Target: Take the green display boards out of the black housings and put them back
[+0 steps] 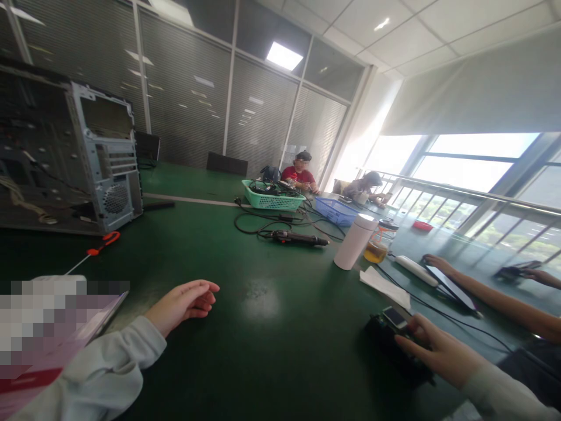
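Note:
My left hand (pixel 188 301) hovers over or rests on the green table (pixel 272 351), its fingers loosely bent with nothing in them. At the right, my right hand (pixel 442 351) grips a black device with a small screen (pixel 394 317), thumb on the near side and fingers at the far side. The device's lower part is dark and its kind is unclear. Left of my left hand lies a pink-and-white printed item (pixel 65 345), partly blurred out.
An opened computer case (pixel 109 158) stands at left, an orange hook-shaped item (pixel 103 242) before it. Further back are a black electric screwdriver (pixel 298 238), a green basket (pixel 274 200) of cables, a blue basket (pixel 335 210) and a white bottle (pixel 355 242). A co-worker's arm (pixel 495 292) reaches in from the right.

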Demonstrator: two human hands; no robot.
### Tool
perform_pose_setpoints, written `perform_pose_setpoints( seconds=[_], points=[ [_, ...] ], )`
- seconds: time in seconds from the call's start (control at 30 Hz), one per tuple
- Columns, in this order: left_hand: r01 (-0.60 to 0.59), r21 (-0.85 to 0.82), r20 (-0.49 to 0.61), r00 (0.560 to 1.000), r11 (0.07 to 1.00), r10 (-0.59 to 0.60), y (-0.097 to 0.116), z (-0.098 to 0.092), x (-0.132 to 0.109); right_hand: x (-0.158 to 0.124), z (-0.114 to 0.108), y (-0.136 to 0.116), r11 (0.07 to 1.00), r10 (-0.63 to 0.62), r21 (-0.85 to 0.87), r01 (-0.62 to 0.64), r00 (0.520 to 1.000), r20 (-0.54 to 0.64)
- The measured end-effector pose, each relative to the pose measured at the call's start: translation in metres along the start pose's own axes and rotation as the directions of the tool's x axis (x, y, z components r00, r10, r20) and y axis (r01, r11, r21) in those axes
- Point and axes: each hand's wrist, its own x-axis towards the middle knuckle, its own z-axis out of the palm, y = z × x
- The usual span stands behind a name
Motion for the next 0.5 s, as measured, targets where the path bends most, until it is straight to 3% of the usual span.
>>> perform_pose_setpoints(
  seconds=[0.1, 0.27, 0.5],
  points=[
    [0.000, -0.006, 0.001, 1.000, 1.000, 0.000, -0.001, 0.000, 0.000, -0.001, -0.006, -0.003, 0.999, -0.010, 0.040, 0.008, 0.998, 0.054],
    [0.001, -0.002, 0.012, 1.000, 1.000, -0.001, -0.001, -0.002, 0.000, -0.004, -0.008, -0.002, 0.987, -0.035, 0.157, 0.027, 0.998, 0.047],
    [-0.007, 0.009, 0.003, 1.000, 1.000, 0.007, 0.000, 0.000, -0.001, 0.003, -0.017, 0.004, 0.899, -0.257, 0.399, 0.182, 0.956, 0.143]
  ],
)
